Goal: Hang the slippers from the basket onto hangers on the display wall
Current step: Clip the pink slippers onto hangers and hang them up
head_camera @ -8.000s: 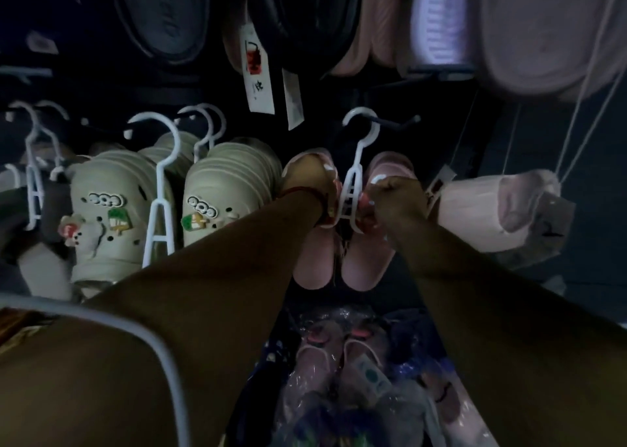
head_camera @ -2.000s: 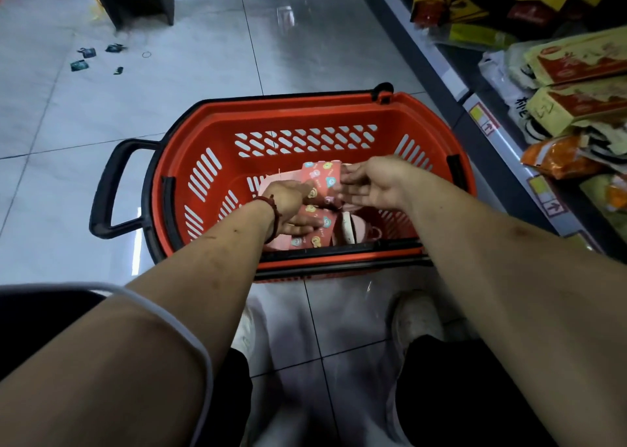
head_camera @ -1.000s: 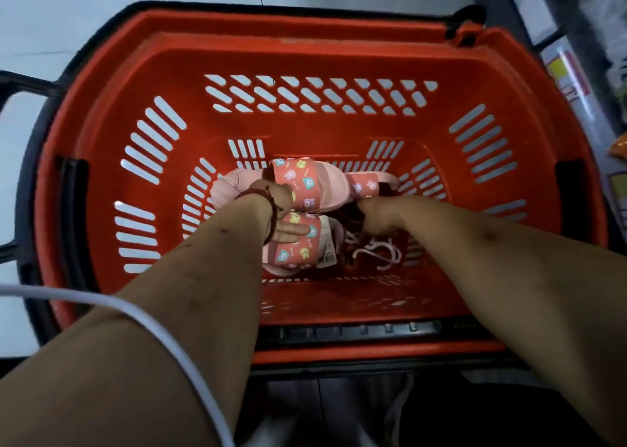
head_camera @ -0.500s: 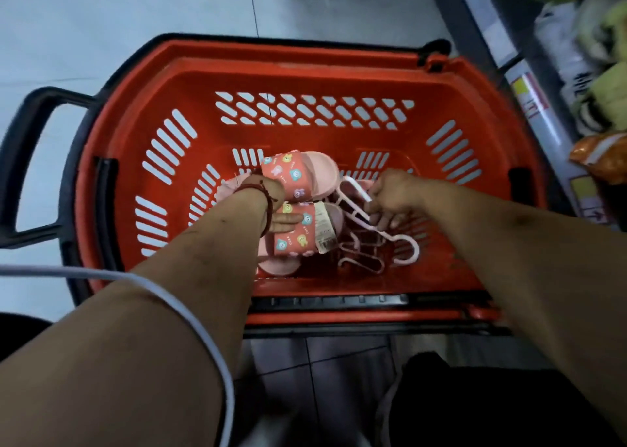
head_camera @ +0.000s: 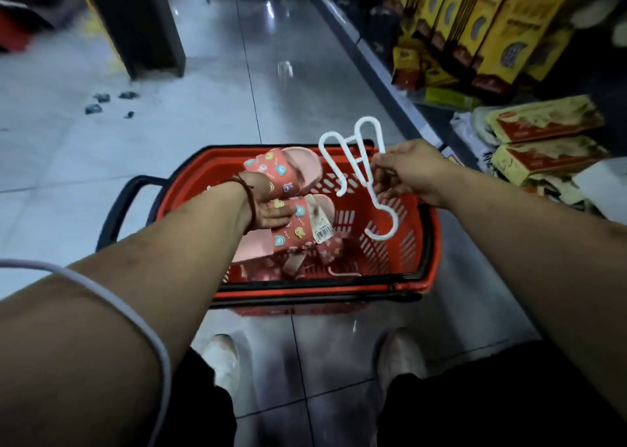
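While your left grip (head_camera: pixel 268 205) is clutching a slipper pair (head_camera: pixel 295 171) over the basket (head_camera: pixel 429 239), your right grip (head_camera: pixel 410 171) is pinching a hanger (head_camera: pixel 366 170); that pair isn't hung yet, and more slippers (head_camera: pixel 327 251) are sitting inside.

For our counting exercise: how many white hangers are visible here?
2. The raised hanger is pinched by the right hand; the second hanger lies in the basket. Others may hide under the slippers.

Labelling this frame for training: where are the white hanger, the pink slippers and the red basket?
white hanger (head_camera: pixel 395 222): head view, on its lower hook.
pink slippers (head_camera: pixel 281 171): head view, on the patterned strap of the upper slipper.
red basket (head_camera: pixel 420 239): head view, on its right side wall.
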{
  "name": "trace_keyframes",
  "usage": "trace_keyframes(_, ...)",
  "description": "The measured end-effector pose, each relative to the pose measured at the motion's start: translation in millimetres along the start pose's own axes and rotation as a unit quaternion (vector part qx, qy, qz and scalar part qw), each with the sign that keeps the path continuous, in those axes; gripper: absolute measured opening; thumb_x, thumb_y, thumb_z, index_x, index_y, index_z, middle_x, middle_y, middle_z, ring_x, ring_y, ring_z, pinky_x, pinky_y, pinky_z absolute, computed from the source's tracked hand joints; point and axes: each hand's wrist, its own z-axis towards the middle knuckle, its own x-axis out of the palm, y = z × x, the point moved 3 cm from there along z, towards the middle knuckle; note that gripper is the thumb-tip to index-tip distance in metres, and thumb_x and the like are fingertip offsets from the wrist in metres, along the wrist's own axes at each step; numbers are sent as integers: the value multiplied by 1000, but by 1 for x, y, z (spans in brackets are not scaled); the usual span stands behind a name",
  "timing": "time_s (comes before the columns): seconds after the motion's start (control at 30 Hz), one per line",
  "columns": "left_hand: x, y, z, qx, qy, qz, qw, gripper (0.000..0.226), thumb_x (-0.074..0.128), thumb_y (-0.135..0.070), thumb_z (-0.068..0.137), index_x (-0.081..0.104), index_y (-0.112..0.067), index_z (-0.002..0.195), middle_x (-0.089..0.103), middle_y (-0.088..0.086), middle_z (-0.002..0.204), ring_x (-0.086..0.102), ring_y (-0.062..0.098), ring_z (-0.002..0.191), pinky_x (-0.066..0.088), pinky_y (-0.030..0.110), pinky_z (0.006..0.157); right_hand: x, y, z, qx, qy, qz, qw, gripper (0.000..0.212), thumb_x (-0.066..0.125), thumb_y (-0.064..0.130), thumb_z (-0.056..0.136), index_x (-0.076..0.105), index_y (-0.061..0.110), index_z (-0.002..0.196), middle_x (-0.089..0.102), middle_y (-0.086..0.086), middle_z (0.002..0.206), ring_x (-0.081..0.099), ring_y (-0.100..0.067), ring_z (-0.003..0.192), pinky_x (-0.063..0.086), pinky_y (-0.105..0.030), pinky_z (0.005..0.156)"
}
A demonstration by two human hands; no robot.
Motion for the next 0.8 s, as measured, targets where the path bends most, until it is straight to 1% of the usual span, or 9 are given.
trace_keyframes(0.07,-1,-12,-17,10,9,37,999,31,24,-13,107,43,-9,132,56,6,132,66,30,93,49,47,94,2,15,-10,-19,-7,5,1000,23,54,17,101,65,1,89,60,-11,63,61,-26,57,55,-40,62)
trace_keyframes(0.13,-2,-21,-30,14,15,70,997,25,28,-13,107,50,-6,114,58,5,128,66,26,82,52,46,90,5,27,-17,-39,-3,-41,998,27,52,22,103,65,4,87,62,-10,63,61,-25,57,56,-38,61)
trace_keyframes(0.2,-3,-24,-38,25,16,96,995,21,33,-14,106,51,-9,96,63,2,106,64,23,77,54,45,87,9,35,-21,-52,5,-69,996,29,51,25,104,66,6,88,64,-6,60,62,-21,54,55,-34,57)
trace_keyframes(0.27,-5,-22,-39,39,17,102,994,24,33,-19,107,51,-14,93,65,-1,88,65,21,76,53,44,85,13,36,-22,-45,10,-28,999,27,51,26,104,65,8,90,64,-3,58,61,-18,48,54,-28,51)
trace_keyframes(0.33,-7,-15,-34,39,19,96,994,24,31,-23,108,51,-18,96,65,0,88,67,20,73,54,44,83,18,34,-22,-30,21,18,999,24,52,27,104,65,9,95,64,-2,58,59,-16,45,51,-26,45)
trace_keyframes(0.43,-8,-11,-27,26,15,97,995,18,35,-21,107,50,-16,99,65,1,89,68,17,56,56,41,78,25,33,-20,-12,39,47,998,24,53,29,103,64,8,101,67,-10,62,65,-26,51,57,-34,46)
trace_keyframes(0.53,-6,-12,-25,39,14,100,994,21,37,-20,106,46,-17,88,63,2,85,65,20,68,53,41,80,27,34,-15,-6,19,28,999,25,52,30,104,64,9,99,69,-15,67,65,-30,52,60,-40,50)
trace_keyframes(0.67,-13,-12,-17,41,4,122,992,7,53,-19,100,51,-17,94,65,6,87,66,23,71,59,40,68,33,29,-11,37,87,-10,995,18,55,13,101,61,0,112,70,-18,75,65,-26,57,57,-34,51)
trace_keyframes(0.8,-21,-15,-7,49,-6,83,995,16,43,-23,104,48,-19,118,66,4,95,69,22,61,60,40,62,37,31,-10,26,129,-37,991,26,57,-10,93,60,2,115,70,-25,95,71,-27,71,61,-32,59)
